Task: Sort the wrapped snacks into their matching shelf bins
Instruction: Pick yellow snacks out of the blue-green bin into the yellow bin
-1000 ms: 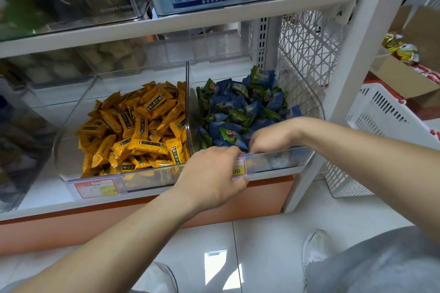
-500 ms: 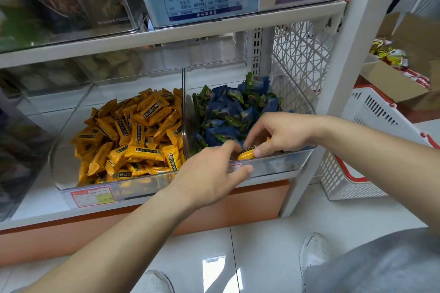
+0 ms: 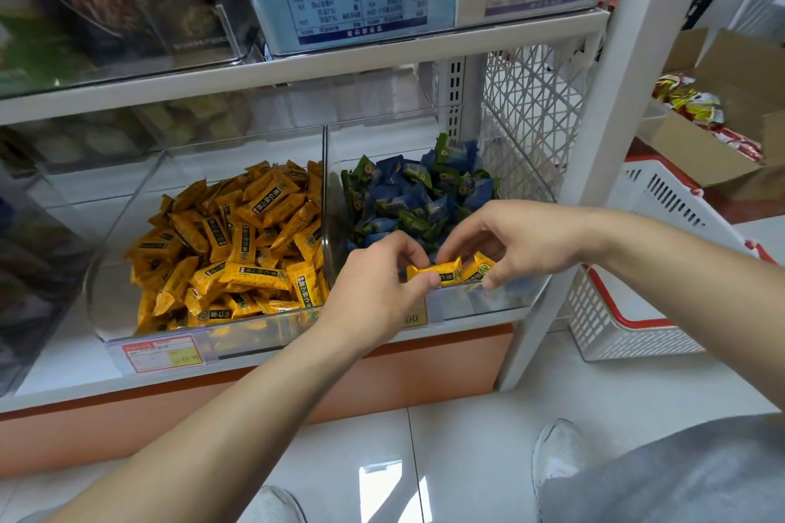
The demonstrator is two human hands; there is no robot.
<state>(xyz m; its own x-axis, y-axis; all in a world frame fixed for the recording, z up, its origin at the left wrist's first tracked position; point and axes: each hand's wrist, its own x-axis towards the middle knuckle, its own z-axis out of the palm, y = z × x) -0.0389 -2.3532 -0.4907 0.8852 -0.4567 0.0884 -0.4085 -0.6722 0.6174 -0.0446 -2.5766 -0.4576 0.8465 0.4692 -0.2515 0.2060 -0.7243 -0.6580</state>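
Left hand (image 3: 374,289): pinching yellow snack (image 3: 439,271) above blue-snack bin (image 3: 509,295).
Right hand (image 3: 520,242): pinching second yellow snack (image 3: 481,269) there.
Floor (image 3: 458,429): white tiles below bin.

Right hand (image 3: 522,244) has drawn up yellow snacks (image 3: 479,270), left hand (image 3: 374,289) now pinching one

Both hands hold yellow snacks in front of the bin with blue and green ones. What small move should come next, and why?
Probably the left hand should carry its yellow snack leftward past the divider and drop it into the left bin, whose yellow pile matches; the right bin holds blue and green snacks. The right hand pinches a second yellow snack to follow.
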